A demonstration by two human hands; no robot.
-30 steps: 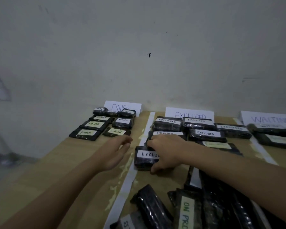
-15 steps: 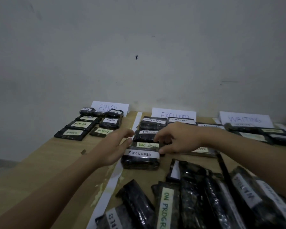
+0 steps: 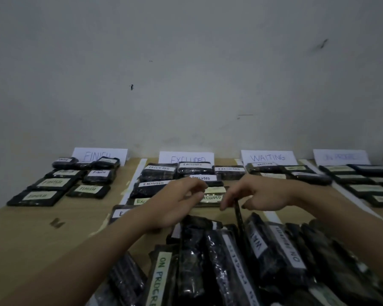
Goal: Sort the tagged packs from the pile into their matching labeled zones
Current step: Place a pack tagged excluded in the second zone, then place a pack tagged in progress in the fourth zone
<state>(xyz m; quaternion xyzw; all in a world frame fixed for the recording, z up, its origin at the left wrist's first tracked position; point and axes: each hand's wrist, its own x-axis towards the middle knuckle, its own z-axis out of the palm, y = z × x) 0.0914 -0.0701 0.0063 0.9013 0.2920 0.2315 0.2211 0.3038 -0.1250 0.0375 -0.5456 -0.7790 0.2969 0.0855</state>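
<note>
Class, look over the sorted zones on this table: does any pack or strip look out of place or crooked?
Yes. In the EXCLUDED zone, the nearest pack lies across the white dividing strip towards the FINISH side, instead of inside its own lane. The unsorted pile in front is a jumble, with one pack standing on edge.

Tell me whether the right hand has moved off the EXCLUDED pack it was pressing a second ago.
Yes. The right hand has left that pack and pulled back toward the pile, now right of the EXCLUDED sign rather than below it.
</note>
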